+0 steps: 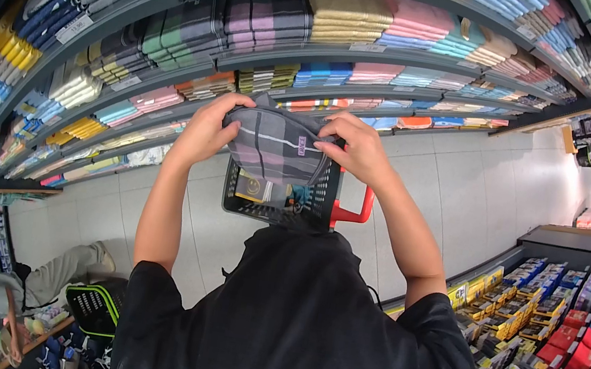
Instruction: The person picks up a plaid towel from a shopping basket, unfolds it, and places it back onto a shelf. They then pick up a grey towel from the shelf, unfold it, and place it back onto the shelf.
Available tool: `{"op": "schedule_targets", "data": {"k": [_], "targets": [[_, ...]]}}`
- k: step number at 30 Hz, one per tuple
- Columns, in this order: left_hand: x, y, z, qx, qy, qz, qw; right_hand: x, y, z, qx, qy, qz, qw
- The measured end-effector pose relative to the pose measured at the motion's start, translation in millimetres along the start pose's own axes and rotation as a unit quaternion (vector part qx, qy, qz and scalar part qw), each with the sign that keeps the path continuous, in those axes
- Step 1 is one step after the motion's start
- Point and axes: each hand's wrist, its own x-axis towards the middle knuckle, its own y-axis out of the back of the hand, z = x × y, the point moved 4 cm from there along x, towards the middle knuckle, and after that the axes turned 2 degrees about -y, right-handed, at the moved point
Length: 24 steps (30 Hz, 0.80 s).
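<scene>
A dark grey plaid towel [277, 153] with pale stripes, faint purple squares and a small purple label hangs between my two hands. My left hand [206, 125] pinches its upper left corner. On the other side, my right hand [357, 146] grips the upper right edge with thumb and fingers. Below the towel is a black shopping basket [230, 204] with a red handle [366, 206]. A yellowish packet [253, 189] and a teal item, partly covered, lie inside it. The towel hides the basket's far side.
Shelves [255, 48] of folded towels in many colours curve across the front and left. At right stands a display [527, 318] of packaged goods. A crouching person [60, 279] in grey is at lower left, near a black basket with a green rim [96, 307]. Tiled floor [457, 178] lies between.
</scene>
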Motion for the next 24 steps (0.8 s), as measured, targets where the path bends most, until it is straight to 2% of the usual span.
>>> {"op": "schedule_targets", "data": {"k": [3,6,13,18,24], "targets": [[-1,2,0,-0.009,0.014,0.003,1.0,0,2,-1,-0.016,-0.002,-0.003,1.0],[-2,3,-5,0.012,-0.023,-0.004,1.0,0,3,-3,-0.028,0.01,0.002,1.0],[-2,3,-5,0.039,-0.039,-0.021,0.998,5,5,-18,-0.028,0.049,0.007,0.998],[-3,4,-3,0.038,-0.049,-0.012,0.998,3,4,-17,-0.068,0.036,-0.02,0.997],[-10,4,-16,0.06,-0.023,-0.036,0.997,7,6,-32,-0.072,0.073,-0.002,0.995]]}}
